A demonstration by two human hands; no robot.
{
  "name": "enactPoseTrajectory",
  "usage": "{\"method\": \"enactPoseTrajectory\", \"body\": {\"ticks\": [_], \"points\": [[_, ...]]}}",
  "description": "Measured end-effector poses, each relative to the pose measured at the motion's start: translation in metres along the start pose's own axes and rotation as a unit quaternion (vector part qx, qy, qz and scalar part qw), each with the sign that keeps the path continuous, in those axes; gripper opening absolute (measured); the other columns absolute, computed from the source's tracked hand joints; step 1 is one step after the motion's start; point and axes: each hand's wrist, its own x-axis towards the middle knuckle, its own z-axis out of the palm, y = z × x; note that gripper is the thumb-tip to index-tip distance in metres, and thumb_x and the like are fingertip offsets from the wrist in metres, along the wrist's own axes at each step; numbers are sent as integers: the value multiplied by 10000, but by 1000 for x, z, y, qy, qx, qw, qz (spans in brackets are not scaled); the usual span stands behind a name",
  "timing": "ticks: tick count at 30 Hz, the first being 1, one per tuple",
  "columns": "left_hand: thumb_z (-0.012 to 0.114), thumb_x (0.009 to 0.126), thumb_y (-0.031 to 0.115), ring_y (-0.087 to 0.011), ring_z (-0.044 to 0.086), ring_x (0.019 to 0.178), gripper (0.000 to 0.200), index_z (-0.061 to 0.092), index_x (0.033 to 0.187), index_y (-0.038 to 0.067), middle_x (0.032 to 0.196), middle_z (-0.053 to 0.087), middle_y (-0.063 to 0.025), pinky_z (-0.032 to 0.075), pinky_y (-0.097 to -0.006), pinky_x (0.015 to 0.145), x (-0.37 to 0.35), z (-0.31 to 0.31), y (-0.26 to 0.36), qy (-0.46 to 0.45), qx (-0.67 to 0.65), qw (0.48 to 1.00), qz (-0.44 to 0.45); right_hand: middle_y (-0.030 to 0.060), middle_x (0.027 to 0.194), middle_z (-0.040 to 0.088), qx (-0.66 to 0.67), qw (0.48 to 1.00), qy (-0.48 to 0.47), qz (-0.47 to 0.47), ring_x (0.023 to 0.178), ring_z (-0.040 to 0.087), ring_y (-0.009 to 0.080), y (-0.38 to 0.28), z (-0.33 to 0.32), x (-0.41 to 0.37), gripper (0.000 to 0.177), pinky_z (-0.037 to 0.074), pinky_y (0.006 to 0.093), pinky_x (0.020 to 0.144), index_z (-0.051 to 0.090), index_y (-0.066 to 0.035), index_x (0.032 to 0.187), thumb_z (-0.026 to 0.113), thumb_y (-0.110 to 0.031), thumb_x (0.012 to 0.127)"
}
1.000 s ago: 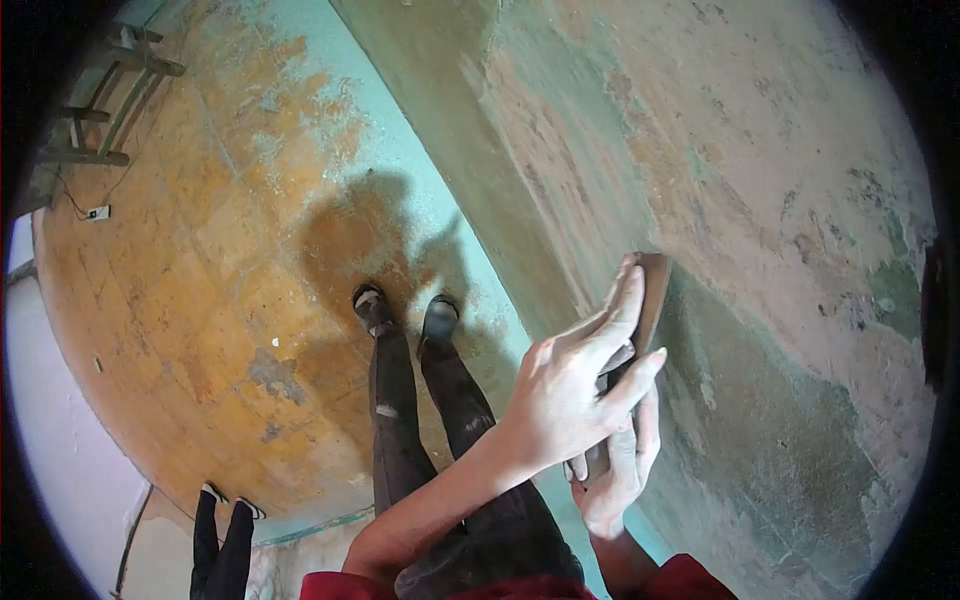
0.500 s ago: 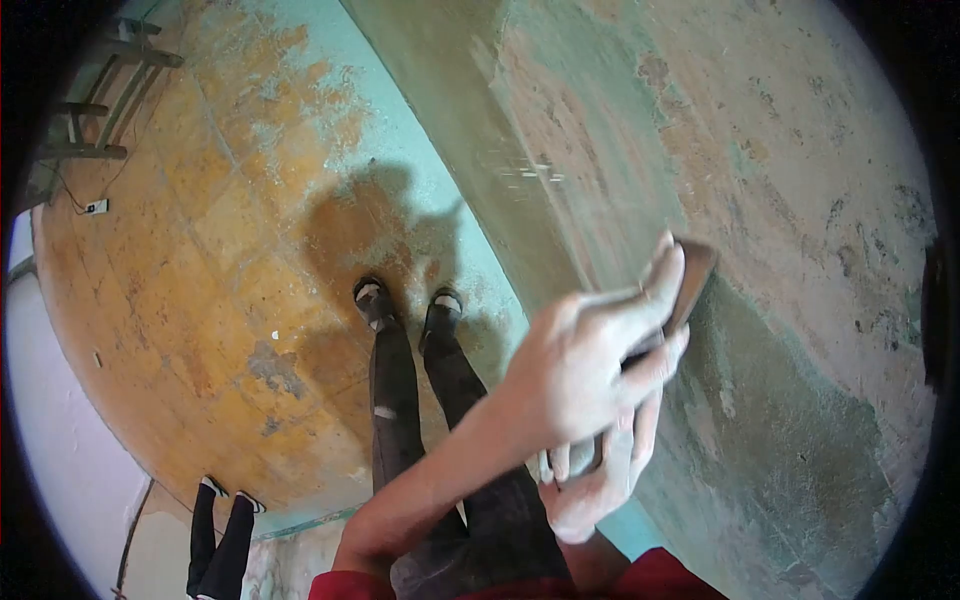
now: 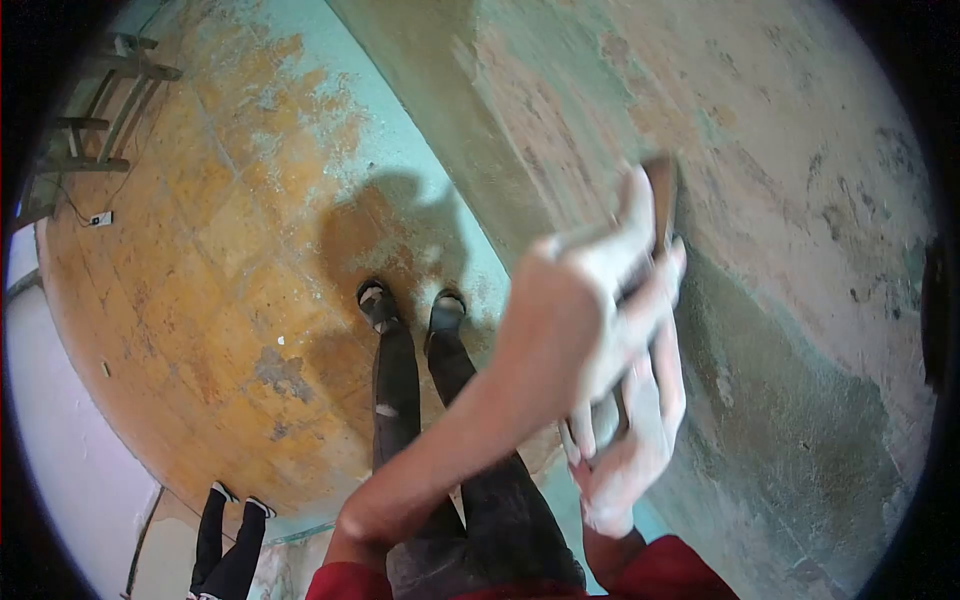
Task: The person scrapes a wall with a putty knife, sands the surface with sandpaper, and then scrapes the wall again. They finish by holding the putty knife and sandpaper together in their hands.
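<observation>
A flat brown block [image 3: 661, 195], perhaps of wood, is held at the wall on the right. My left hand [image 3: 600, 300] reaches across from the left, its fingers wrapped round the block's upper part. Lower down, my right hand [image 3: 640, 450] is closed around the lower end, where a greyish rounded part [image 3: 606, 422] shows between the fingers. The hands are close together, slightly blurred, and hide most of the block. The wall [image 3: 800, 450] behind is patchy, with a dark grey-green area beside the hands and paler, pinkish plaster above.
My feet [image 3: 410, 305] stand on a worn orange and pale-green floor [image 3: 220, 300]. Another person's legs [image 3: 228, 540] show at lower left. Wooden furniture [image 3: 110, 105] and a power socket on a cord [image 3: 101, 219] are at upper left.
Both hands and the block have moved upward along the wall. The block now points more steeply up, and the hands stay closed on it.
</observation>
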Motion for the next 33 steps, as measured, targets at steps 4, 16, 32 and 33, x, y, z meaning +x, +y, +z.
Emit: {"method": "enactPoseTrajectory", "body": {"ticks": [4,16,32,33], "points": [[665,920,159,-200,570,594,519,517,1342,-105,671,532,-189,483,-335,543,-12,-2,-1,3,30,999,16,65,877,628,-37,996,40,-75,534,469,54,38,-8,-7,699,320,202,452,312,89,1493,537,-343,992],[679,910,110,-24,479,654,504,530,1348,-90,630,467,-143,480,-238,602,-19,3,-1,-33,-104,993,-46,72,851,600,50,998,27,-33,506,472,67,13,0,-20,678,342,222,433,235,61,1534,519,-281,1023],[666,925,140,-59,528,638,515,516,1387,-32,734,587,-215,514,-271,633,-31,12,-13,-53,-64,995,-47,81,914,638,32,993,107,-28,469,443,59,46,5,-29,626,309,218,404,271,31,1524,474,-230,992],[666,925,140,-59,528,638,515,516,1387,-32,734,587,-215,514,-271,633,-36,20,-16,-52,-64,996,-43,75,923,641,18,997,72,-36,472,447,56,47,-11,-29,616,312,217,408,288,33,1515,471,-223,986]]}}
